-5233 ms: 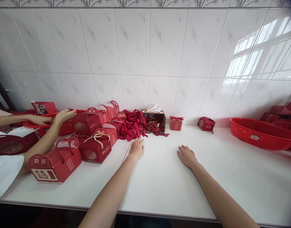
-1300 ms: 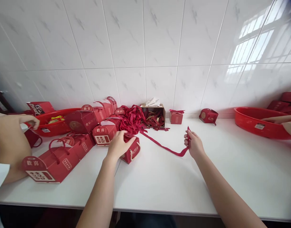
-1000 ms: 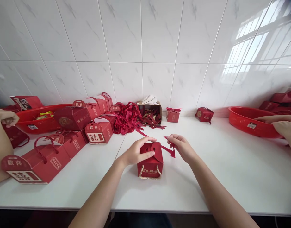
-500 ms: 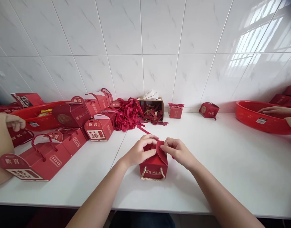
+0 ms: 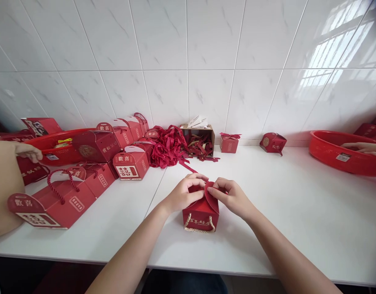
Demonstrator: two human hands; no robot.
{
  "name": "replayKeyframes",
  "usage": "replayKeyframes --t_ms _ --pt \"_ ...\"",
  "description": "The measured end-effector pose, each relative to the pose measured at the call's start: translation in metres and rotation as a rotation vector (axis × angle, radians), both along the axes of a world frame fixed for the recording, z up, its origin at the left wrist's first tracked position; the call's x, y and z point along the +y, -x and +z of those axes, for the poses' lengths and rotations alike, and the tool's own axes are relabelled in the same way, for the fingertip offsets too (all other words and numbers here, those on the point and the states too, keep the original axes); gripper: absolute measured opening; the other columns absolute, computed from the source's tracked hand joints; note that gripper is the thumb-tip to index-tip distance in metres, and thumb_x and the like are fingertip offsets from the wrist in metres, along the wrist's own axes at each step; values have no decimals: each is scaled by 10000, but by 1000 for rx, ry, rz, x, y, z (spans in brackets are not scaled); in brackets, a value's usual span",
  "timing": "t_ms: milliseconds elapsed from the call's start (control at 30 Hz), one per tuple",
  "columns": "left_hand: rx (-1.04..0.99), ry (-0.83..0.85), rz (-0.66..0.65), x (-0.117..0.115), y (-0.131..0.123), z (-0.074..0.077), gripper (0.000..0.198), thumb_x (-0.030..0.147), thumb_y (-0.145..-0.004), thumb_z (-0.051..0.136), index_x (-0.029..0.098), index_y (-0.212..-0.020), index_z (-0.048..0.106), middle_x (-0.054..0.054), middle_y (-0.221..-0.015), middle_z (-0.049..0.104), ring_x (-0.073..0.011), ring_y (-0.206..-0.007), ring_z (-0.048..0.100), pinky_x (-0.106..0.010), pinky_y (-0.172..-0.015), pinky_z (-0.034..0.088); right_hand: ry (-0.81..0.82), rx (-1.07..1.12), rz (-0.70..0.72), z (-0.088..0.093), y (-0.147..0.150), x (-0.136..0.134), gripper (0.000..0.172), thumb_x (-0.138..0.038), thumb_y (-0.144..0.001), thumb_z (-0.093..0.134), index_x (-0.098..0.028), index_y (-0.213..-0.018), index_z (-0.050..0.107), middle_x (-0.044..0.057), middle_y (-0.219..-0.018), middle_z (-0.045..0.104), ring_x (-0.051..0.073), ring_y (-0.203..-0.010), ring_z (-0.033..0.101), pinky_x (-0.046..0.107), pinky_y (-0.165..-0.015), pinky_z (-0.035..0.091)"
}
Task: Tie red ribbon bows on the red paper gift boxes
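In front of me on the white table stands a small red gift box [image 5: 201, 218] with gold lettering and a twisted gold cord handle hanging on its near side. My left hand [image 5: 188, 192] rests curled over the left of its top, fingers closed on the flaps. My right hand [image 5: 229, 194] pinches the rounded lid flap [image 5: 211, 195] from the right between thumb and fingers. Part of the box top is hidden behind my hands. A thin red ribbon [image 5: 188, 166] runs back from the box toward the ribbon pile.
A tangled red ribbon pile [image 5: 168, 149] lies beside an open carton [image 5: 211, 141] of ribbon pieces. Several red boxes [image 5: 63, 204] are stacked left. Two small ones stand by the wall. Red basins [image 5: 327, 157] sit at both sides, with another person's hand [image 5: 29, 152] at left and one at right.
The view has shifted slightly, so everything sits a little further right. Both hands stay on the box top with almost the same grip. The left person's hand has shifted slightly.
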State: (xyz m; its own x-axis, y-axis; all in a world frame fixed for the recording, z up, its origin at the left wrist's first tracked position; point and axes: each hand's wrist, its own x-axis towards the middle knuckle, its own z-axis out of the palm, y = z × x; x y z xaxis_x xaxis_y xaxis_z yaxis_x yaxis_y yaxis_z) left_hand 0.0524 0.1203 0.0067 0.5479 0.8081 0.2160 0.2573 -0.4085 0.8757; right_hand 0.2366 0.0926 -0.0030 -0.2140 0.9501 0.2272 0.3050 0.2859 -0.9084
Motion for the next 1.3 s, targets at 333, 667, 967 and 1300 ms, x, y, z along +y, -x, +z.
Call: replayKeyframes --t_ms 333,667,967,1300 --pt "6 -61 -46 2 3 -2 179 207 -734 618 220 -886 712 -75 -1235 547 -296 -1197 468 -440 -1049 340 -13 -2 6 -1 0 0 335 -437 -808 556 -194 -591 476 9 -706 508 137 -645 448 287 -620 377" --pt "-51 -47 -7 1 -1 -2 125 209 -764 600 204 -801 719 -78 -1186 583 -268 -1130 522 -426 -1019 363 -23 16 35 -2 0 0 362 -453 -827 541 -188 -583 499 2 -729 479 131 -643 460 295 -639 389" --pt "-243 -3 49 1 -2 -4 128 263 -823 554 180 -736 599 -62 -1165 580 -225 -1080 539 -351 -941 402 -198 -16 -111 2 2 9 333 -525 -880 445 -249 -960 613 62 -1084 592 216 -1045 523 338 -877 397" --pt "-442 -65 194 7 4 -2 130 319 -834 562 218 -907 600 -25 -1019 613 -204 -1028 536 -323 -922 401 26 261 230 51 14 22 305 -485 -809 587 -193 -726 556 -4 -713 567 130 -682 531 282 -687 430"
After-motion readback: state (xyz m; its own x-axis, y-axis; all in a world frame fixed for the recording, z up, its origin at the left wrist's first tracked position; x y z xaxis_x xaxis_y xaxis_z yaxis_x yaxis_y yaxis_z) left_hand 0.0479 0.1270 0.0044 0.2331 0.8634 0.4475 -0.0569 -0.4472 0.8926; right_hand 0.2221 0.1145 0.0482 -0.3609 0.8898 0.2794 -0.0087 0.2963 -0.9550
